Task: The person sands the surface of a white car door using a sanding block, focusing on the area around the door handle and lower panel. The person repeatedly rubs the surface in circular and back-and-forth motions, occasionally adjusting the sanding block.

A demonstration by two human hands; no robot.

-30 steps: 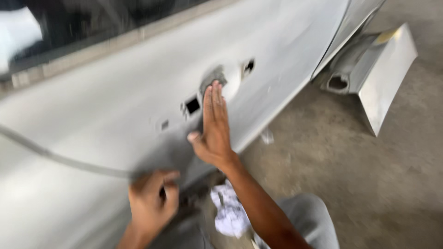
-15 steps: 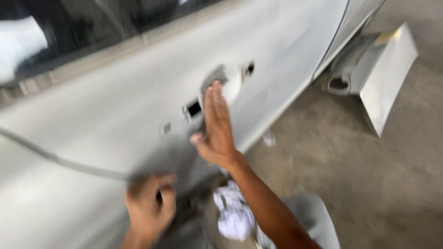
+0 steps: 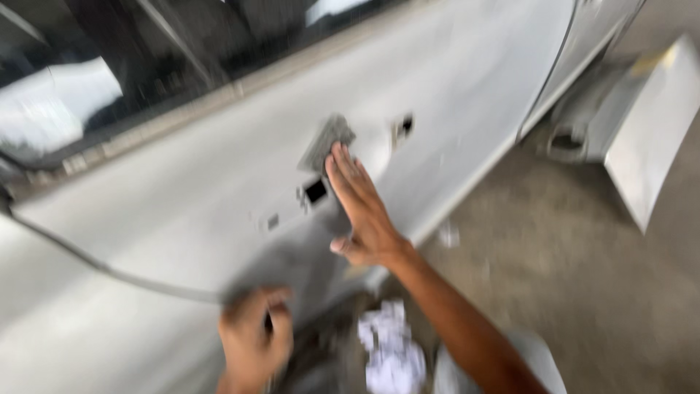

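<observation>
Two hands on grey car door (image 3: pixel 182 211), right hand (image 3: pixel 361 208) fingers flat together, left hand (image 3: pixel 251 339) blurred, grip unclear

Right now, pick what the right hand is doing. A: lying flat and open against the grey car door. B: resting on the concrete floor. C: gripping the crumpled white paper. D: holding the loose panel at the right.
A: the right hand lies flat, fingers straight, on the grey car door beside the handle recess.

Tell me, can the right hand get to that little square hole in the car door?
Probably yes. The right hand lies flat on the car door, and the square hole sits uncovered right beside its fingers, with nothing between them.
</observation>
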